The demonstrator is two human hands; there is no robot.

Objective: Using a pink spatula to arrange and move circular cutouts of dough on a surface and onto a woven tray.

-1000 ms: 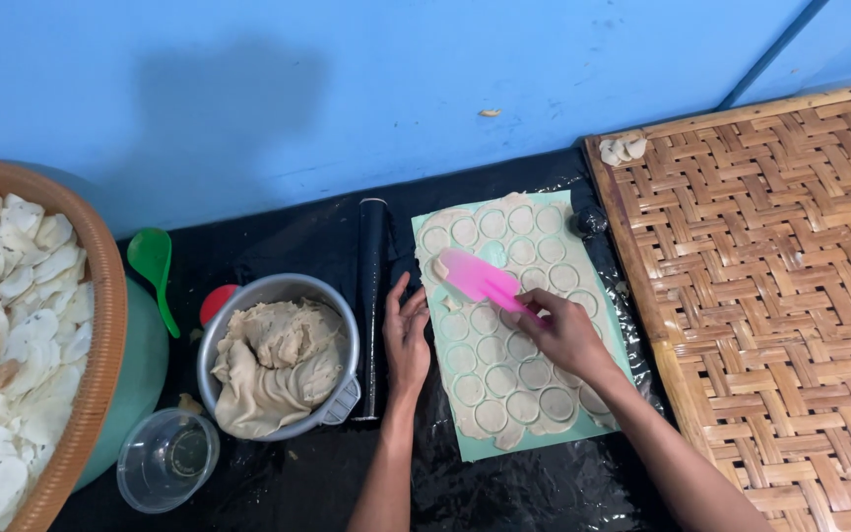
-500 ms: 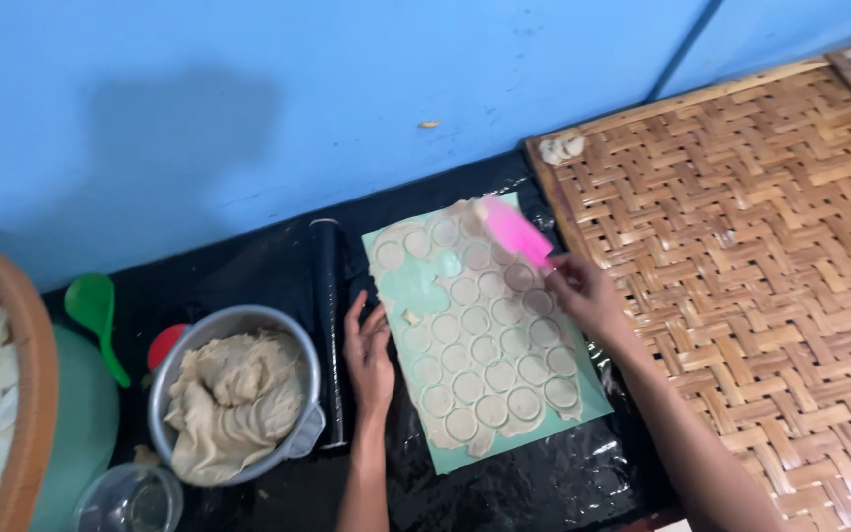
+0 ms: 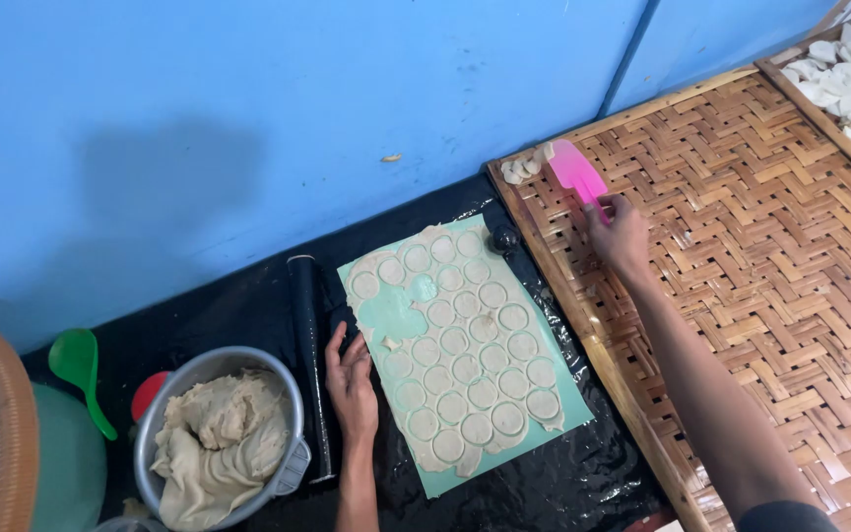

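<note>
Blue wall behind: right hand [image 3: 621, 234], gripping the pink plastic scraper [image 3: 576, 173], has moved from the cut dough sheet [image 3: 460, 345] onto the woven bamboo tray [image 3: 741, 197]; left hand [image 3: 352, 379] stays flat, spread.

Pink spatula [image 3: 576, 173] held over the woven bamboo tray [image 3: 790, 286]; dough sheet [image 3: 460, 345] lying flat.

The spatula's flat pink blade points up-left, tilted, near small pale dough pieces [image 3: 524, 167] at the tray's top-left corner. The thin beige dough sheet, scored into rows of circles, lies on a mint-green mat [image 3: 391, 313] on the black worktop [image 3: 248, 305], with a bare patch near its upper left where discs are missing.
</note>
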